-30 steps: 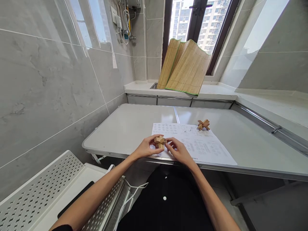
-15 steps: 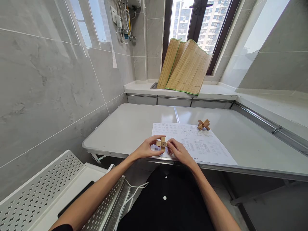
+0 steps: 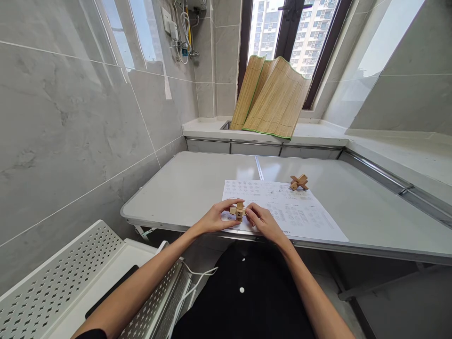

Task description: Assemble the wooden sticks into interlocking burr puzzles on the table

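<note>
Between my hands, above the near edge of the printed sheet, is a small wooden burr puzzle (image 3: pixel 239 212) with a dark "2" on the block facing me. My left hand (image 3: pixel 219 217) grips it from the left, thumb below and forefinger on top. From the right, my right hand (image 3: pixel 260 219) pinches the puzzle's right end, its fingers curled together. The fingers partly hide both ends of the puzzle. A second wooden burr puzzle (image 3: pixel 299 182), with crossed bars, rests at the far right corner of the instruction sheet (image 3: pixel 300 214).
The white folding table (image 3: pixel 183 183) has a seam across its middle. Behind it, a bamboo mat (image 3: pixel 277 101) leans against the window on a ledge. At lower left stands a white perforated rack (image 3: pixel 67 273) with a dark flat object and white cables (image 3: pixel 190 282) beside it.
The wooden puzzle has tipped a little, so the face with the "2" sits slightly lower and its top shows more. Both hands stay almost in place.
</note>
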Demonstrator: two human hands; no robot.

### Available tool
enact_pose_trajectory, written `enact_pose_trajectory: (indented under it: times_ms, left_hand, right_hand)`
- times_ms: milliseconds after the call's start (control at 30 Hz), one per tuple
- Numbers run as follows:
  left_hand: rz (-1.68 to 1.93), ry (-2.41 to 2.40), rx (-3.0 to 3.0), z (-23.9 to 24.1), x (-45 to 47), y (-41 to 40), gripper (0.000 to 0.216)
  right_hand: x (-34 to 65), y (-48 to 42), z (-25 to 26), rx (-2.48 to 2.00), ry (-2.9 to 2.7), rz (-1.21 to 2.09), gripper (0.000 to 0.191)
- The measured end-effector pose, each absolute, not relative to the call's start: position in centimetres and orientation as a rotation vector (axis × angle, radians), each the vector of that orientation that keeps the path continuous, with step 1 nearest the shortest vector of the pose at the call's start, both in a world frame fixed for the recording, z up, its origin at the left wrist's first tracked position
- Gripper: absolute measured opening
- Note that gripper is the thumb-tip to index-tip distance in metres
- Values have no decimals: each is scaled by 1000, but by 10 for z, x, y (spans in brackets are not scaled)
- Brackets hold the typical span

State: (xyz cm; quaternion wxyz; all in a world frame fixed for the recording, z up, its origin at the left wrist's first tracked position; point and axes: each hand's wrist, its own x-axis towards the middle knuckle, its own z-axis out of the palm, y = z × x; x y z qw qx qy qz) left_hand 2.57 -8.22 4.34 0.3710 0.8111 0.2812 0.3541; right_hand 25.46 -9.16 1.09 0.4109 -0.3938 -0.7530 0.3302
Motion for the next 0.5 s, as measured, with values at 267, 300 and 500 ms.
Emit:
enact_pose_trajectory:
  times_ms: [267, 300, 500]
  left_hand:
    - [884, 774, 2047, 39, 25, -79, 68]
    - [880, 785, 2046, 39, 26, -79, 69]
    - [849, 843, 2064, 42, 26, -80, 70]
  right_hand:
    - [253, -94, 13, -1005, -1861, 830, 40]
    - [253, -95, 13, -1007, -1857, 830, 41]
    - [252, -97, 16, -1014, -1837, 850, 40]
